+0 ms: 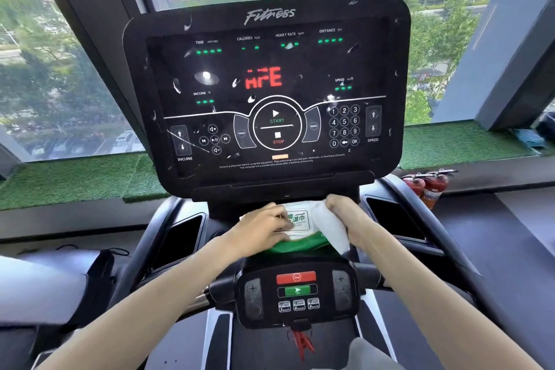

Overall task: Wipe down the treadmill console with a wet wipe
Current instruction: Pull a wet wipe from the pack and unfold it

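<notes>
The black treadmill console [267, 87] stands upright ahead, its lit screen flecked with white smears. On the ledge just below it lies a white and green wet wipe pack [295, 227]. My left hand [264, 227] lies on the pack's left side, fingers curled over its label. My right hand [345, 216] grips a white wet wipe [330, 228] that hangs down from the pack's right end.
A lower control panel [297, 291] with red and green buttons sits below the pack, a red safety clip [301, 339] under it. Black cup holders [180, 237] flank the ledge. Two red fire extinguishers [426, 186] stand at the right by the window sill.
</notes>
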A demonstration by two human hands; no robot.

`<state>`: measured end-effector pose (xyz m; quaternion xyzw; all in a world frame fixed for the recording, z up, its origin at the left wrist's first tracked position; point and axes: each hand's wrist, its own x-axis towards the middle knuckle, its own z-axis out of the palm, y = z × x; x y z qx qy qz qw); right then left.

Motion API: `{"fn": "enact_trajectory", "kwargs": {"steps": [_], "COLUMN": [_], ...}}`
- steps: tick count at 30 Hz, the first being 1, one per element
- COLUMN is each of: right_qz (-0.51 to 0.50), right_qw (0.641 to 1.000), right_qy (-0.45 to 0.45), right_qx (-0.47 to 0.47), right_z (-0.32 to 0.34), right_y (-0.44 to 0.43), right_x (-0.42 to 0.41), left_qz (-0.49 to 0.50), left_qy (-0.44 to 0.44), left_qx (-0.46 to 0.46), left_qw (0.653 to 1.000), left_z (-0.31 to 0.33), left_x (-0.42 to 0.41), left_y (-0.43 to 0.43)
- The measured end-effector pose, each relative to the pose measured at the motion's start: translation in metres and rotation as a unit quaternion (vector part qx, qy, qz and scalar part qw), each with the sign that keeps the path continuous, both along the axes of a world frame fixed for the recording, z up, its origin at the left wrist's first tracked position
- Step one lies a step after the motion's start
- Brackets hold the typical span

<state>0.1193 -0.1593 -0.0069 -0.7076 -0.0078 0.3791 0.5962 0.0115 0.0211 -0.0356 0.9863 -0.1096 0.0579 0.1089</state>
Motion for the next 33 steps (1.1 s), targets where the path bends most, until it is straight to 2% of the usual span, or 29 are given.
{"fn": "enact_trajectory", "kwargs": {"steps": [5, 7, 8, 9, 10, 11, 12, 13, 14, 16, 18, 22, 23, 24, 26, 28, 30, 32, 33], "right_qz": [0.099, 0.103, 0.101, 0.096, 0.086, 0.075, 0.064, 0.054, 0.046, 0.032, 0.024, -0.04, -0.052, -0.056, -0.049, -0.031, 0.013, 0.057, 0.063], "right_qw": [0.993, 0.991, 0.99, 0.989, 0.988, 0.986, 0.984, 0.981, 0.979, 0.975, 0.973, 0.967, 0.964, 0.96, 0.947, 0.938, 0.935, 0.939, 0.941], "right_qy": [-0.06, -0.077, -0.087, -0.096, -0.107, -0.12, -0.137, -0.153, -0.168, -0.187, -0.196, -0.172, -0.164, -0.149, -0.104, -0.076, -0.078, -0.087, -0.085], "right_qx": [0.025, 0.039, 0.044, 0.055, 0.07, 0.086, 0.097, 0.103, 0.107, 0.113, 0.116, 0.183, 0.203, 0.231, 0.3, 0.338, 0.345, 0.328, 0.321], "right_z": [-0.002, -0.001, 0.001, 0.003, 0.007, 0.012, 0.018, 0.023, 0.029, 0.04, 0.052, 0.071, 0.075, 0.079, 0.085, 0.091, 0.098, 0.102, 0.103], "right_y": [0.003, 0.006, 0.006, 0.007, 0.006, 0.006, 0.006, 0.007, 0.009, 0.014, 0.019, 0.026, 0.026, 0.025, 0.026, 0.029, 0.033, 0.039, 0.042], "right_x": [-0.003, -0.005, -0.005, -0.004, -0.004, -0.003, -0.002, -0.002, -0.001, 0.0, 0.002, 0.008, 0.009, 0.01, 0.011, 0.009, 0.005, 0.002, 0.001], "left_qz": [-0.056, -0.026, 0.003, 0.049, 0.098, 0.146, 0.186, 0.216, 0.229, 0.226, 0.246, 0.298, 0.319, 0.324, 0.295, 0.226, 0.17, 0.19, 0.214], "left_qy": [0.072, 0.137, 0.171, 0.205, 0.222, 0.214, 0.185, 0.156, 0.124, 0.061, 0.023, -0.052, -0.058, -0.044, 0.02, 0.072, 0.09, 0.077, 0.065], "left_qx": [0.085, 0.062, -0.008, -0.13, -0.286, -0.437, -0.537, -0.595, -0.603, -0.553, -0.544, -0.55, -0.575, -0.626, -0.706, -0.736, -0.732, -0.721, -0.726], "left_qw": [0.992, 0.988, 0.985, 0.969, 0.927, 0.861, 0.802, 0.758, 0.754, 0.8, 0.802, 0.778, 0.751, 0.708, 0.643, 0.634, 0.654, 0.662, 0.65], "left_z": [0.009, 0.022, 0.031, 0.041, 0.05, 0.058, 0.064, 0.069, 0.074, 0.082, 0.09, 0.108, 0.112, 0.118, 0.124, 0.125, 0.124, 0.127, 0.128], "left_x": [0.002, 0.005, 0.006, 0.006, 0.005, 0.003, 0.002, 0.002, 0.004, 0.006, 0.013, 0.021, 0.02, 0.018, 0.014, 0.011, 0.01, 0.01, 0.01], "left_y": [0.003, -0.003, -0.009, -0.018, -0.027, -0.036, -0.043, -0.047, -0.05, -0.053, -0.051, -0.028, -0.02, -0.014, -0.004, 0.002, 0.002, 0.0, -0.001]}}
